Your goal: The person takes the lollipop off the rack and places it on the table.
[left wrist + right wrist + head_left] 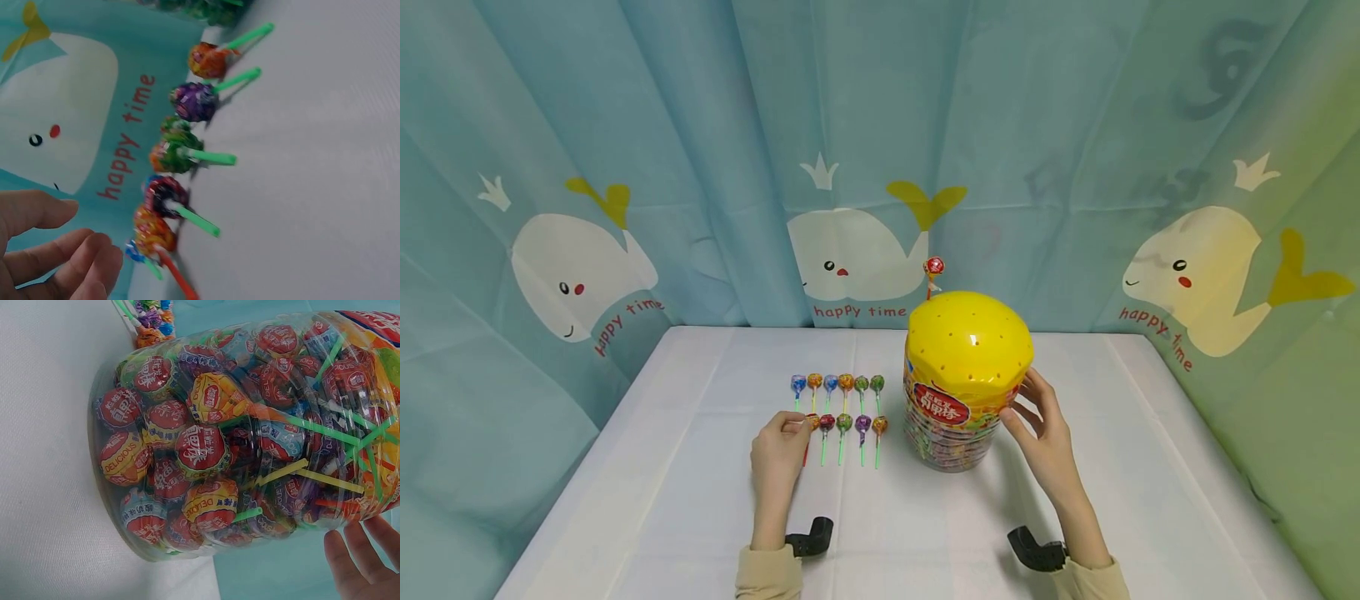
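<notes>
In the head view my left hand (781, 450) is at the left end of the front row of lollipops, overlapping an orange lollipop (153, 231) with a red stick. The left wrist view shows a gap between thumb and fingers, with nothing held there. Next to it lie a dark red lollipop (827, 423), a green one (844, 423), a purple one (862, 424) and another orange one (880, 426). My right hand (1041, 429) rests its extended fingers against the right side of a big clear jar (187, 450) full of wrapped lollipops, just under its yellow lid (970, 337).
Behind the front row lies a second row of lollipops, among them a blue one (798, 383). A red-headed lollipop (934, 266) sticks up behind the lid. The white table (662, 467) is bordered by a blue curtain (700, 167) with printed whales.
</notes>
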`<state>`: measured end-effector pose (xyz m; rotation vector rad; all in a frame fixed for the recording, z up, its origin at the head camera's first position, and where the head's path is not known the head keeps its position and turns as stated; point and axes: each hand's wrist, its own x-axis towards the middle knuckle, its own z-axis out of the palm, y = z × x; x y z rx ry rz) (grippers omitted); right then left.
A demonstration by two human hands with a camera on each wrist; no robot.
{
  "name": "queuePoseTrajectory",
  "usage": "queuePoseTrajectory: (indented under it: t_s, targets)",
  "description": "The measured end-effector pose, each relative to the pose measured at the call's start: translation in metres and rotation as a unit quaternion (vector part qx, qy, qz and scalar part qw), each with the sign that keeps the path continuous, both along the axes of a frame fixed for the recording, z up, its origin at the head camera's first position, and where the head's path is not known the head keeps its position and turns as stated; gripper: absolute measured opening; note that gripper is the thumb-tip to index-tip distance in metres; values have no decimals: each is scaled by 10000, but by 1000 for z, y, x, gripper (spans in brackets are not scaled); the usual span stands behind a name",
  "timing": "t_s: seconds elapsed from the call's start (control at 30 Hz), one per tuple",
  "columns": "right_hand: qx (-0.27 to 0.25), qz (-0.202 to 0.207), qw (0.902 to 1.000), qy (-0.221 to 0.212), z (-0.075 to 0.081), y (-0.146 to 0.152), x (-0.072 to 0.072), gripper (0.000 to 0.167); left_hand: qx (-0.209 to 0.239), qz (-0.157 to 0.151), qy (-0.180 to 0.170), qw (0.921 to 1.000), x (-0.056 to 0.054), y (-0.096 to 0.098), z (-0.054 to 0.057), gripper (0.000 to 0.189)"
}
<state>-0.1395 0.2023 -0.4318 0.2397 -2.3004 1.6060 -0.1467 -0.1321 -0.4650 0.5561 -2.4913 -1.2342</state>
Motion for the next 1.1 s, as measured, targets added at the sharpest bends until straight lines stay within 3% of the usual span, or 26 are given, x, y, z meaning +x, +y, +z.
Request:
queuePoseTrajectory:
  t_s: [0.47,0.77,1.1]
  targets:
    - [13,-6,10000,-28,-1,1,-1,67,228,-370,705,9966,0,16,24,16]
    - [-6,-5,10000,7,-1,1,-1,66,255,-536,969,9935,-6,31,39,15]
    - [-22,0,10000,61,-2,1,-2,67,-225,-758,1390,9871,-19,43,57,14]
